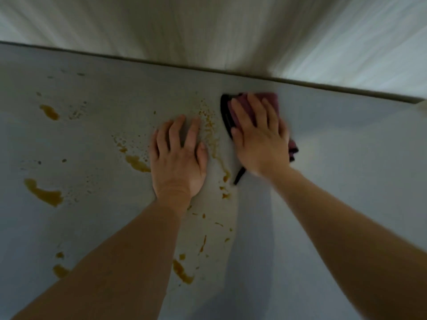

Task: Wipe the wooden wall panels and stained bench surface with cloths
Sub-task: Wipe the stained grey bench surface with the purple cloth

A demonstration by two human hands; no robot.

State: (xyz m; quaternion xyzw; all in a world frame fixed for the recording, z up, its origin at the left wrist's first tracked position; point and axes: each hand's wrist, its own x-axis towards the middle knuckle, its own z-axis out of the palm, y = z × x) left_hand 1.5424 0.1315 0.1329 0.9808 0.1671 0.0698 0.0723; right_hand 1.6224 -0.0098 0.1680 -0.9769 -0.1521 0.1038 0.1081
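The right hand (260,137) presses flat, fingers spread, on a maroon cloth (254,107) at the far right of the bench (346,169), near the wall (208,26). The left hand (179,155) rests flat with fingers straight on the bench just left of it, amid brown stains (46,195).

No readable text, labels, brands, numbers or signs anywhere in view
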